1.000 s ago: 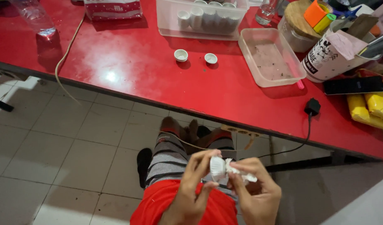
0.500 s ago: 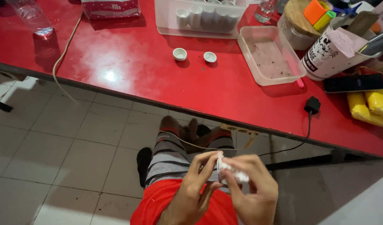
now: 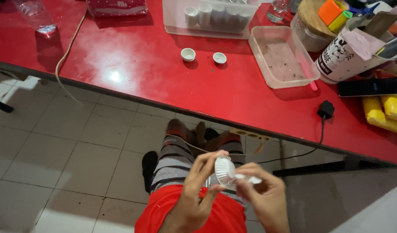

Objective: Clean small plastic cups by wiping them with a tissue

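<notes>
Both hands are raised over my lap, below the front edge of the red table (image 3: 142,82). My left hand (image 3: 198,190) pinches a small white ribbed cup (image 3: 224,171) by its rim, turned on its side. My right hand (image 3: 263,198) grips a thin white strip or stack (image 3: 249,178) that sticks out of the cup's side. Red shorts and striped leggings lie beneath the hands. On the table stand two small white cups (image 3: 188,54) (image 3: 219,58), apart from my hands.
A clear tub (image 3: 209,17) holding several white cups, an empty clear tray (image 3: 282,58), a paper cup of tools (image 3: 349,54), a black phone (image 3: 370,87), yellow packets (image 3: 386,113), a water bottle (image 3: 34,17), a cable (image 3: 66,56) and a plug (image 3: 325,110) sit on the table. Tiled floor lies below.
The white cup has been turned between my fingers so its ribbed round side faces up. Both hands stayed over my lap, shifting slightly.
</notes>
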